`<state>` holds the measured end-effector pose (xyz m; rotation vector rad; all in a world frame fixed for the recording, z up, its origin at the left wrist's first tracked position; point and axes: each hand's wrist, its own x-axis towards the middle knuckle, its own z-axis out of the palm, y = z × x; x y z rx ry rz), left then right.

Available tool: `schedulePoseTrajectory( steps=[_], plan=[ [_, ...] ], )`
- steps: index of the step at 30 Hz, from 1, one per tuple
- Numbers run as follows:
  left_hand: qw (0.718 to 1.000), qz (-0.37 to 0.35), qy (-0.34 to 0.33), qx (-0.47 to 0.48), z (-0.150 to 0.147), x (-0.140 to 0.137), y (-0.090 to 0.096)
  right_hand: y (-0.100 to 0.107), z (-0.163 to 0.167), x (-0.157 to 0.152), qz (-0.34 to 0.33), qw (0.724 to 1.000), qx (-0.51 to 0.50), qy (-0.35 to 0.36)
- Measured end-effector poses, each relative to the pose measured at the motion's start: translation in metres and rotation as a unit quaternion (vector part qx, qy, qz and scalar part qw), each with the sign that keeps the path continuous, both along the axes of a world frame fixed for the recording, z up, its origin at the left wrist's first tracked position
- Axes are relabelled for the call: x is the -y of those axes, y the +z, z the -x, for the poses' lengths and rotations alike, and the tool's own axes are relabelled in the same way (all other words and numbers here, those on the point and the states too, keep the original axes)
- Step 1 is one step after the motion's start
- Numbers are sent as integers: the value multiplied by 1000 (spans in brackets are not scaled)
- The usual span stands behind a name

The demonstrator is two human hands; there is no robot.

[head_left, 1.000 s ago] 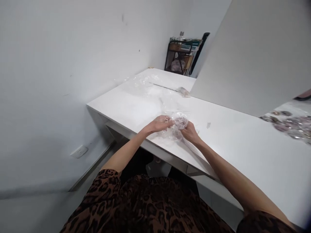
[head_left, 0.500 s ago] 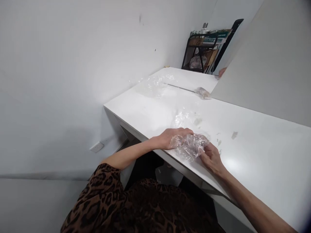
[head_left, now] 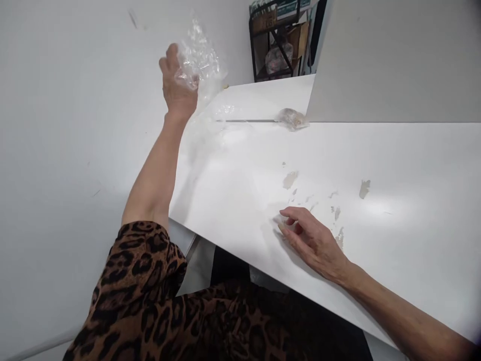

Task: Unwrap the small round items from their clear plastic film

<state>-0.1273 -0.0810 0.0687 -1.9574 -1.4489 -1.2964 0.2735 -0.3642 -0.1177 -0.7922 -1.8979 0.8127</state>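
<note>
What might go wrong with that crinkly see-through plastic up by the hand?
The crumpled clear plastic at the left hand looks thin and light, so it might slip or float away if it isn't held well; I can't tell how firmly it is gripped. The small wrapped bundle lies on the white table beside the grey panel, so a sweeping arm might knock it.

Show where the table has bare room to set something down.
Bare table lies between the left forearm and right hand, and right of the grey patches. Crowded: around the wrapped bundle and plastic in the left hand.
</note>
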Motion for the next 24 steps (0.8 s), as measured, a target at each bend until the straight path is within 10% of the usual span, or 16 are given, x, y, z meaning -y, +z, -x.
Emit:
schedulePoseTrajectory(
  steps=[6,14,20,24],
  plan=[
    [985,35,145,83,-84,-44,-67,5,0,-1,7,1000,-1,7],
    [905,328,-108,-249,-251,-53,-159,4,2,-2,51,998,-9,41],
    [913,335,-138,-189,-269,-87,-174,4,4,-5,59,997,-25,48],
    [936,286,-187,-87,-261,-62,-157,5,3,-7,76,996,-26,46]
  ],
)
